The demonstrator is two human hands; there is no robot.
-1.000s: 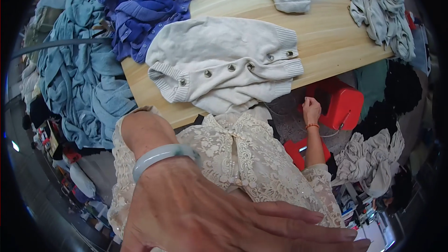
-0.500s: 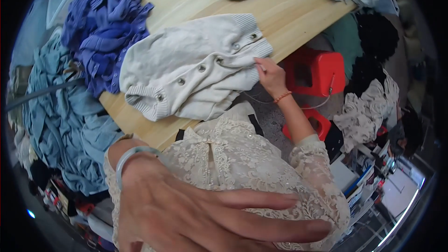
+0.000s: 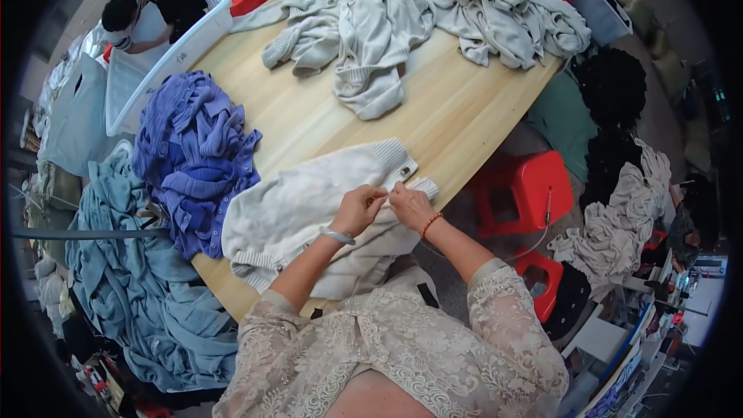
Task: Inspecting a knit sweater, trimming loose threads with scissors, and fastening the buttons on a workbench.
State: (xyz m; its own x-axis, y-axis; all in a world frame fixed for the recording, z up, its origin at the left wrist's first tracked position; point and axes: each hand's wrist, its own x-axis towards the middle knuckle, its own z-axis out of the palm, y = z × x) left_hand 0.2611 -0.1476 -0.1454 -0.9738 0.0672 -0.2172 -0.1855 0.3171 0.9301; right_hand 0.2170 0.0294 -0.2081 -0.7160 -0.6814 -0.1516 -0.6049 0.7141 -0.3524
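An off-white knitted cardigan [image 3: 290,197] lies at the table's near edge, its ribbed hem toward the right and a dark button showing near that hem. My left hand [image 3: 361,210] and my right hand [image 3: 410,206] meet over its front edge, close to the hem. Fingertips of both are pinched on the knit there, almost touching each other. The exact bit between them is hidden by the fingers. A pale bangle circles my left wrist, a beaded bracelet my right.
Purple cardigans [image 3: 190,162] are heaped left on the wooden table [image 3: 457,120]; pale grey knitwear [image 3: 387,19] covers its far side. Blue-green garments [image 3: 155,302] pile lower left. Red stools [image 3: 538,190] stand right. Beyond the table, a person [image 3: 128,11] leans over a white bin [image 3: 159,81].
My left hand has come from close below the camera up to the cardigan, joining my right hand at its front edge. The view has tilted up, showing more of the far table.
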